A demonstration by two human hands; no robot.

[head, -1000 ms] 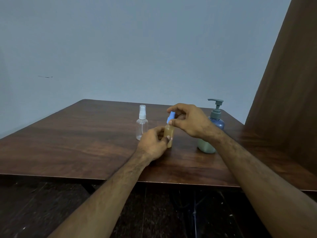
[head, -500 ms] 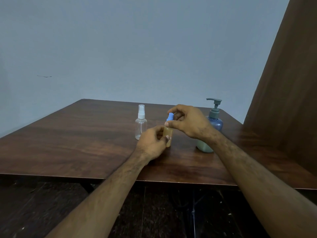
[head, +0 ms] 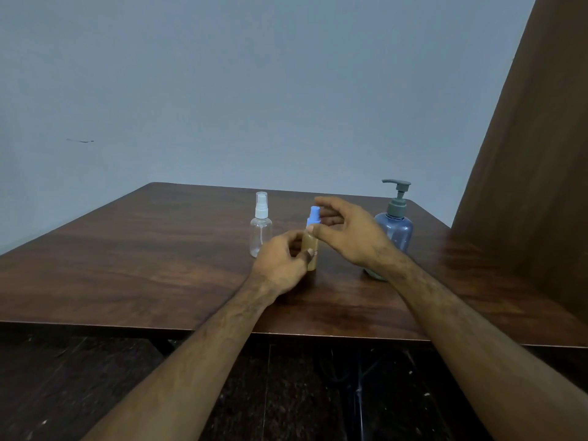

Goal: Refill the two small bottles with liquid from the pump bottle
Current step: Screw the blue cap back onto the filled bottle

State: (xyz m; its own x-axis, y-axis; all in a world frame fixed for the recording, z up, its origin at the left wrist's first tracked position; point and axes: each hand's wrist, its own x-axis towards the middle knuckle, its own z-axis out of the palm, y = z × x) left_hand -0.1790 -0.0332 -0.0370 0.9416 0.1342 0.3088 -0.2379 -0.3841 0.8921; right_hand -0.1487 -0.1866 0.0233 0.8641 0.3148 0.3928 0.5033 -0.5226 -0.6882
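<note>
a person's two bare forearms are reaching over a dark wooden bench set against a pale blue-grey wall. the left hand is wrapping its fingers round the body of a small amber spray bottle that is standing upright on the bench near the middle. the right hand is hovering at the bottle's blue spray cap, thumb and fingers curved around it; whether they are pinching the cap or just clear of it cannot be told. a clear small spray bottle with a white cap is standing just to the left, apart from both hands. a blue pump bottle with a grey pump head is standing to the right, partly behind the right wrist. the amber bottle is looking light, smooth and easy to tip, so it is probably best gripped firmly round the body while the narrow cap is twisted off by its ribbed collar
</note>
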